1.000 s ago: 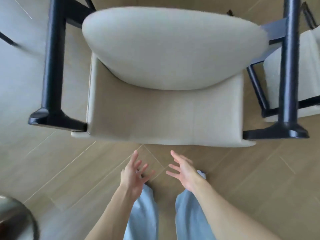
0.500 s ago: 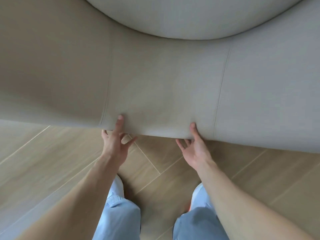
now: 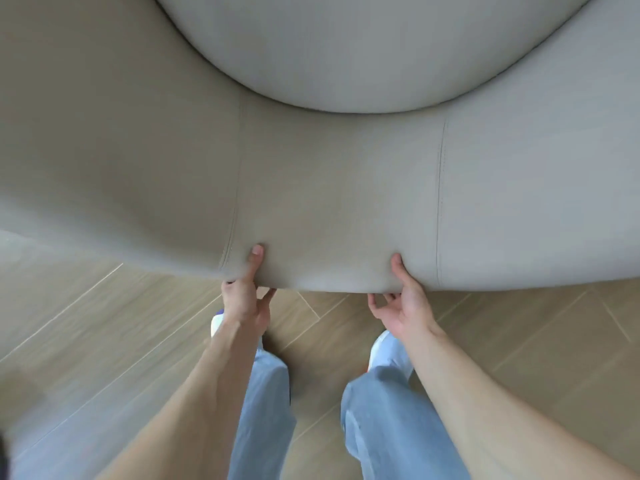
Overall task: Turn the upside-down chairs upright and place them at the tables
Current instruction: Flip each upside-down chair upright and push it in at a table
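Observation:
A beige upholstered chair (image 3: 332, 188) fills the upper two thirds of the view, very close to the camera. Its pale rounded cushion (image 3: 374, 46) bulges at the top. My left hand (image 3: 246, 299) grips the chair's lower padded edge beside a seam, thumb pressed on the outer face and fingers curled underneath. My right hand (image 3: 403, 299) grips the same edge a short way to the right, thumb on top and fingers under. The chair's black legs are out of view.
Light wood-plank floor (image 3: 86, 334) lies below the chair on both sides. My legs in light blue jeans (image 3: 388, 420) and pale shoes stand just behind the chair's edge.
A second ago both hands hung open below the chair, whose black legs showed. The chair then filled the view and both hands closed on its lower edge, holding it since.

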`<state>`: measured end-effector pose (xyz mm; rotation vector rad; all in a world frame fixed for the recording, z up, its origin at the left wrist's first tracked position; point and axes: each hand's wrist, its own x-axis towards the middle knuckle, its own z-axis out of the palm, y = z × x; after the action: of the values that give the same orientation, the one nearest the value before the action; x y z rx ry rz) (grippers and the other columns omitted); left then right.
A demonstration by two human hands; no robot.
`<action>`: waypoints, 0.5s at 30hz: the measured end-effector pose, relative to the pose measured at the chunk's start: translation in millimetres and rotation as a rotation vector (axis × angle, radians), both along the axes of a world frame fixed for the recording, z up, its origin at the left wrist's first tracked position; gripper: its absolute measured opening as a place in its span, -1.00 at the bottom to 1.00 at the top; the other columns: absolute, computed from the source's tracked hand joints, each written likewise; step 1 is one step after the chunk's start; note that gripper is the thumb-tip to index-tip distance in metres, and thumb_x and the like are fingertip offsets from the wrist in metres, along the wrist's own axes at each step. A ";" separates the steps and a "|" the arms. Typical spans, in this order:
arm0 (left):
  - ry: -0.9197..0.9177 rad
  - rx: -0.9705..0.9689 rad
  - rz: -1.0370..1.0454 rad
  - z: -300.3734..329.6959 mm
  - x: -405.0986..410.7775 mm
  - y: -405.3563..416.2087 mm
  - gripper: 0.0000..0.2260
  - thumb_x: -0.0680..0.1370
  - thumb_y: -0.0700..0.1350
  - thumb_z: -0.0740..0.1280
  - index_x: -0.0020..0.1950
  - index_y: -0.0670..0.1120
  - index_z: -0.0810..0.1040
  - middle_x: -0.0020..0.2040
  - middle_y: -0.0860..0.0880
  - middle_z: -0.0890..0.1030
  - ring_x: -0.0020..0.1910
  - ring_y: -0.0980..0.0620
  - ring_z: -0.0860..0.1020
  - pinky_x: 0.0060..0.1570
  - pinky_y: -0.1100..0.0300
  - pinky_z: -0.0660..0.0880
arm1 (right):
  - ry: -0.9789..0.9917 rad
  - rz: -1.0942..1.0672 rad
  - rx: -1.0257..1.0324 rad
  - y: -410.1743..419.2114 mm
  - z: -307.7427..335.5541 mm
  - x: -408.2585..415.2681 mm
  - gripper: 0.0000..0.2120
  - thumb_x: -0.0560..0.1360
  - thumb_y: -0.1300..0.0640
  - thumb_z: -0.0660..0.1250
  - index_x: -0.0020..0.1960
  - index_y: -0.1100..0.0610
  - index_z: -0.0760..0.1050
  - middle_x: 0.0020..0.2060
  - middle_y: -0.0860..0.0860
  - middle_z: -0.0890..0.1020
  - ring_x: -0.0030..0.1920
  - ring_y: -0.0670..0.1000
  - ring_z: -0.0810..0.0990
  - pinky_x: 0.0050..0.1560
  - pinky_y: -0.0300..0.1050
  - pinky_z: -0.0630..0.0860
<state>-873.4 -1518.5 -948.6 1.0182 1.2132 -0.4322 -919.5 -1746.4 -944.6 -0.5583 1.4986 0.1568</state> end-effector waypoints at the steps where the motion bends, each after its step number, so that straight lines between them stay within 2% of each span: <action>1: 0.035 0.016 0.019 26.4 -5.5 -3.6 -0.52 0.45 -0.03 0.54 0.33 0.02 0.51 0.29 0.05 0.61 0.34 0.00 0.53 0.28 -0.14 0.51 | 0.030 0.019 -0.010 -1.9 29.2 -3.2 -0.31 0.15 -0.01 0.65 0.25 -0.01 0.53 0.18 -0.04 0.64 0.17 -0.06 0.56 0.28 0.02 0.47; 4: 0.157 0.076 0.081 118.6 -15.6 -17.0 -0.41 0.36 -0.03 0.62 0.33 -0.07 0.51 0.23 0.00 0.65 0.22 -0.01 0.60 0.18 -0.09 0.56 | 0.121 0.096 -0.030 -11.1 121.1 -10.0 -0.37 0.30 -0.05 0.62 0.30 0.04 0.51 0.18 -0.04 0.62 0.08 -0.07 0.55 0.15 -0.10 0.44; 7: 0.240 0.138 0.119 215.5 -13.9 -31.1 -0.28 0.24 0.02 0.69 0.30 -0.06 0.46 0.12 0.04 0.62 0.01 0.07 0.60 0.04 -0.04 0.56 | 0.188 0.188 -0.035 -20.9 213.8 -9.0 -0.52 0.35 -0.12 0.57 0.17 0.01 0.50 0.01 -0.06 0.63 -0.05 -0.05 0.55 -0.02 -0.15 0.41; 9: 0.273 0.159 0.148 273.8 -6.9 -41.1 -0.23 0.16 0.07 0.71 0.25 -0.05 0.44 0.15 0.02 0.60 0.09 -0.03 0.59 0.09 -0.12 0.57 | 0.226 0.230 -0.072 -26.6 265.6 1.0 -0.59 0.37 -0.13 0.56 0.05 0.03 0.47 -0.11 -0.04 0.60 -0.19 -0.06 0.54 -0.25 -0.19 0.42; 11: 0.301 0.146 0.156 324.5 4.6 -48.9 -0.28 0.13 0.10 0.71 0.16 -0.06 0.48 0.16 -0.03 0.61 0.14 -0.11 0.59 0.03 -0.10 0.60 | 0.228 0.243 -0.112 -36.5 314.8 18.1 -0.61 0.39 -0.08 0.56 0.01 0.08 0.46 -0.16 -0.02 0.60 -0.30 -0.01 0.61 -0.43 -0.29 0.47; 12: 0.306 0.130 0.158 341.2 12.0 -52.3 -0.31 0.13 0.10 0.71 0.12 -0.07 0.50 0.16 -0.05 0.62 0.14 -0.14 0.61 -0.07 -0.03 0.60 | 0.218 0.254 -0.143 -40.5 330.0 27.5 -0.59 0.38 -0.06 0.58 0.05 0.10 0.49 -0.10 0.01 0.64 -0.26 0.02 0.67 -0.35 -0.28 0.55; 13: 0.309 0.104 0.147 358.1 21.4 -57.0 -0.31 0.15 0.10 0.70 0.15 -0.08 0.52 0.17 -0.07 0.63 0.15 -0.15 0.63 -0.16 0.03 0.58 | 0.210 0.269 -0.177 -45.4 344.2 38.1 -0.51 0.35 -0.05 0.60 0.15 0.13 0.51 0.02 0.05 0.67 -0.11 0.06 0.70 -0.13 -0.17 0.62; 14: 0.295 0.064 0.134 374.0 33.3 -61.3 -0.28 0.18 0.10 0.70 0.23 -0.09 0.51 0.21 -0.08 0.63 0.17 -0.14 0.63 -0.23 0.07 0.55 | 0.191 0.290 -0.200 -50.4 359.7 51.6 -0.40 0.33 -0.06 0.61 0.25 0.15 0.50 0.16 0.07 0.65 0.07 0.11 0.68 0.13 -0.01 0.60; 15: 0.268 0.033 0.133 389.5 48.8 -65.7 -0.23 0.22 0.09 0.69 0.32 -0.09 0.48 0.25 -0.08 0.62 0.18 -0.11 0.63 -0.28 0.09 0.52 | 0.176 0.312 -0.208 -56.1 376.7 71.8 -0.32 0.32 -0.07 0.62 0.32 0.16 0.48 0.26 0.09 0.62 0.21 0.14 0.62 0.31 0.08 0.50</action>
<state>-824.6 -1584.2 -559.2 0.9209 1.5231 -0.4554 -847.6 -1802.4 -568.0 -0.9667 1.6015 0.3002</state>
